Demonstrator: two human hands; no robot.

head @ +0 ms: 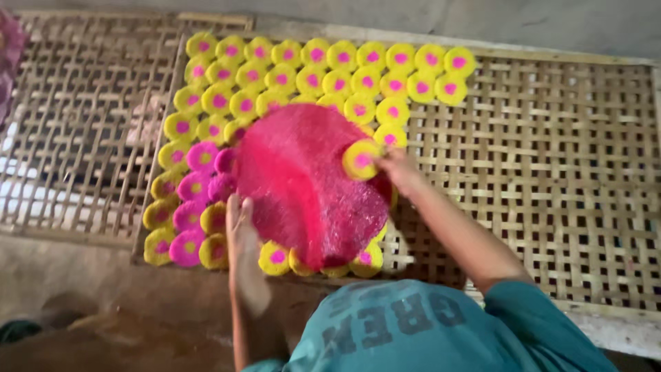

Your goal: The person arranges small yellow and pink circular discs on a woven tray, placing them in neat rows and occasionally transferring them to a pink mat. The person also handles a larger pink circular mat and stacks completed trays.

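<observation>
A large round pink disc with a rough, grainy surface lies over the rows of small pieces on a woven bamboo rack. My left hand grips the disc at its lower left rim, fingers pointing away from me. My right hand pinches a small yellow round piece with a pink centre at the disc's right edge. Many small yellow rounds with pink centres are laid in rows on the rack beyond the disc. Several pink rounds with yellow centres lie at its left.
A second woven bamboo rack lies to the left, bare of pieces. The right half of the first rack holds no pieces. My teal sleeve and shirt fill the bottom. The floor below the racks is brown and dusty.
</observation>
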